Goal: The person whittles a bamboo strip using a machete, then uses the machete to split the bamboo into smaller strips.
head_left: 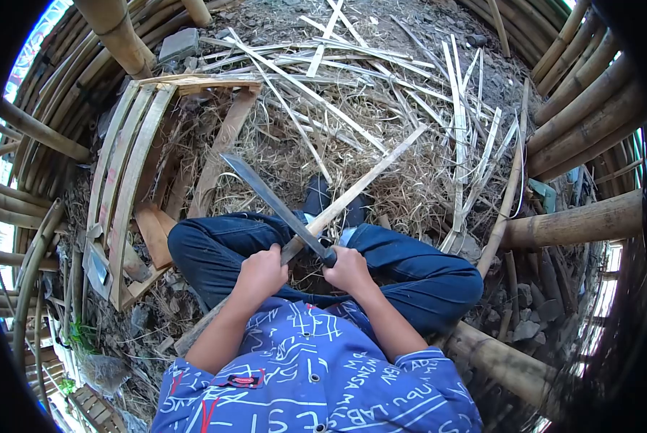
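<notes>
My left hand (261,273) is closed around the near end of a split bamboo strip (370,177), which slants away to the upper right. In my right hand (349,270) is the dark handle of a machete (262,191); its long grey blade points to the upper left. Blade and strip cross just in front of my hands, between my bent knees. Whether the edge bites into the bamboo cannot be made out. Curly bamboo shavings (410,184) cover the ground beyond my feet.
Long pale bamboo strips (460,137) lie scattered ahead and to the right. A slatted wooden crate (125,173) stands at the left. Thick bamboo poles (576,220) border the right side, with one pole (504,361) close by my right hip. A grey block (179,45) sits at the back left.
</notes>
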